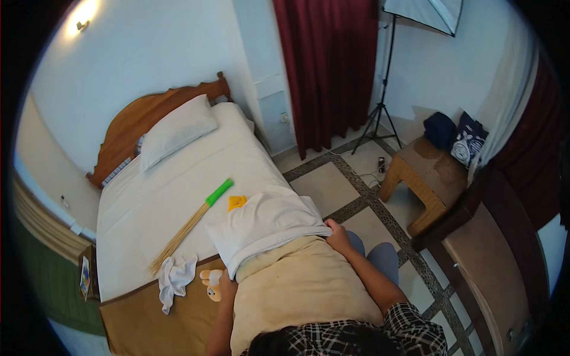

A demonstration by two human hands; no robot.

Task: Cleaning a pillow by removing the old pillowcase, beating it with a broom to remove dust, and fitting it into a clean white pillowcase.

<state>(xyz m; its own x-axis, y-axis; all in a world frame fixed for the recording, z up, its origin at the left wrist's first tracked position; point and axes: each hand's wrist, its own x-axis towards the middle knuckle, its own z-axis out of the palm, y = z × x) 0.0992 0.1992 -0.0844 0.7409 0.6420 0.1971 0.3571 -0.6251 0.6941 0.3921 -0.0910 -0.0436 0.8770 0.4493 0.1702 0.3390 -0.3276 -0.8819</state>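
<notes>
A white pillowcase (271, 213) lies on the bed, its open end around one end of a beige pillow (303, 285). My left hand (228, 285) grips the left edge of the pillowcase opening, and my right hand (336, 236) grips its right edge. The rest of the pillow reaches back against my checked shirt. Beside my left hand lies a small plush toy (213, 285). A crumpled white cloth (176, 280) is farther left. Beyond it rests a stick broom (196, 222) with a green handle, and a folded yellow cloth (236, 203) touches the pillowcase's far side.
A white pillow (178, 133) leans near the wooden headboard (156, 111). A brown cover (147, 320) spans the bed's near left part. To the right are a light stand (378, 107), a woven table (427, 173) holding dark cushions, and cables on the tiled floor.
</notes>
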